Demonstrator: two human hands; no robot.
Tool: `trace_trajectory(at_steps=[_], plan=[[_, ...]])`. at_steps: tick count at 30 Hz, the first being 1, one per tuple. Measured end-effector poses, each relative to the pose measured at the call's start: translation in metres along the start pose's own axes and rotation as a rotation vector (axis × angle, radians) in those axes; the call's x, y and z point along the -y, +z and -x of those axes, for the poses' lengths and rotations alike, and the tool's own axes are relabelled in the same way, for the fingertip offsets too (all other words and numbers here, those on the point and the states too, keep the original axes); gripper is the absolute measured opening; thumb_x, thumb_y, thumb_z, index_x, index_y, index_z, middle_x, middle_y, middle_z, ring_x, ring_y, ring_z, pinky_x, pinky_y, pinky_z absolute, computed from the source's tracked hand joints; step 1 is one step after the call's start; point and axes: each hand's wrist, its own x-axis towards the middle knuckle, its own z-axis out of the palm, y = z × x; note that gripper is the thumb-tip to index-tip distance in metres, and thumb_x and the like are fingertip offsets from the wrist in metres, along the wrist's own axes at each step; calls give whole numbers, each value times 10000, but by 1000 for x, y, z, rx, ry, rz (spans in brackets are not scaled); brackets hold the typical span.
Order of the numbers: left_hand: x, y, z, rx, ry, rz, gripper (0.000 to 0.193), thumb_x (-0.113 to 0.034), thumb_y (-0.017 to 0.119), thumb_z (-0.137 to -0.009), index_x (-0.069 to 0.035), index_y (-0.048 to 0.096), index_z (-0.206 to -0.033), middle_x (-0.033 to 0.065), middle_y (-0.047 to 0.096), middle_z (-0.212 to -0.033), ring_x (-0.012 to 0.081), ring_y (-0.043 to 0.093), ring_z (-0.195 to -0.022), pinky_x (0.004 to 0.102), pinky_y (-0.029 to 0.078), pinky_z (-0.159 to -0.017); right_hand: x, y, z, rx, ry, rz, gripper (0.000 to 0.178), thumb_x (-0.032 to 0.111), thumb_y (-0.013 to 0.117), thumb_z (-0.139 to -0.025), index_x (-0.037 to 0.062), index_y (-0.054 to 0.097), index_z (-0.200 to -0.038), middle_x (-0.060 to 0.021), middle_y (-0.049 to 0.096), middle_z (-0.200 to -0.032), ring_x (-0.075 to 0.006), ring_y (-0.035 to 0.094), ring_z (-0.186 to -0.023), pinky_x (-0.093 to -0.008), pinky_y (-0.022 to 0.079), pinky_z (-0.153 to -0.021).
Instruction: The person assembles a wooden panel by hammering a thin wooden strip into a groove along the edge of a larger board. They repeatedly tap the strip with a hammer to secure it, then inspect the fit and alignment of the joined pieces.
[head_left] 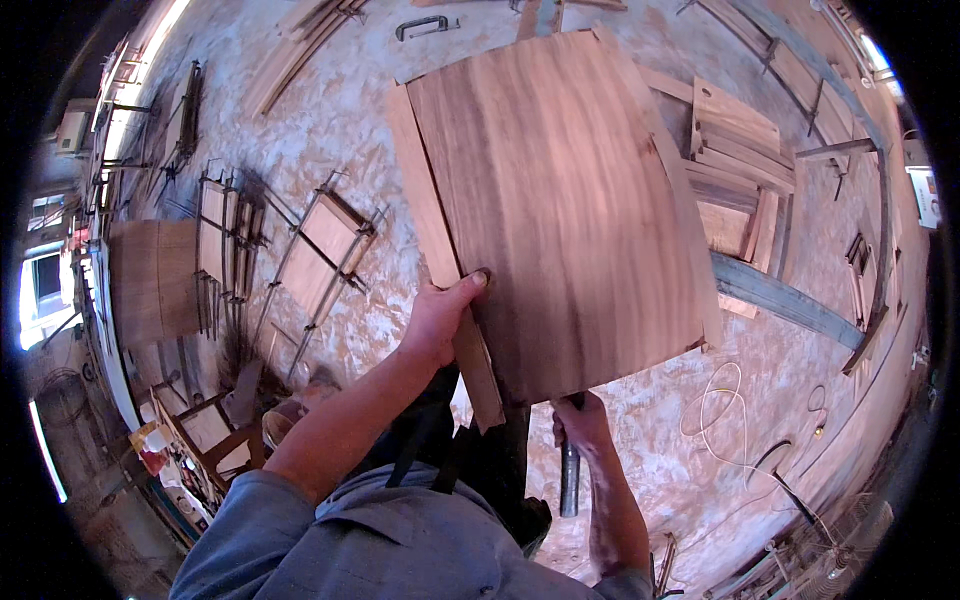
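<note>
A large striped brown wooden panel (570,210) is held up in front of me, tilted, with a paler wooden strip (424,195) along its left edge. My left hand (440,318) is closed on that edge, thumb on the panel's face near the strip. Just below the panel's lower edge, my right hand (586,422) is wrapped round a tool with a dark handle (569,482), which points down. The tool's upper end is hidden by the hand and panel, so its kind does not show.
A clamped wooden panel (322,245) lies on the blotchy floor at left, near more clamped boards (222,235). Stacked wood pieces (738,135) and a grey beam (785,292) lie at right. A black C-clamp (425,27) is at the far side; a pale cord (705,425) coils at lower right.
</note>
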Motion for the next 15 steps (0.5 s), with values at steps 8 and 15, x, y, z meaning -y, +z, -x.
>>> trace_trajectory(at_steps=[8, 15], plan=[[-4, 0, 8, -67, -34, -19, 387, -204, 763, -839, -29, 624, -1154, 49, 669, -990, 172, 621, -873, 341, 504, -788, 0, 3, -2, 34, -19, 174, 222, 186, 685, -866, 2, 569, -821, -39, 549, -574, -123, 511, -434, -293, 406, -397], [5, 1, 6, -172, -127, 7, 344, -177, 734, -844, -39, 623, -1140, 47, 663, -940, 200, 629, -847, 360, 515, -772, -31, -31, 18, -128, 30, 9, 206, 172, 680, -878, 43, 539, -801, -23, 525, -562, -113, 491, -425, -285, 409, -393]])
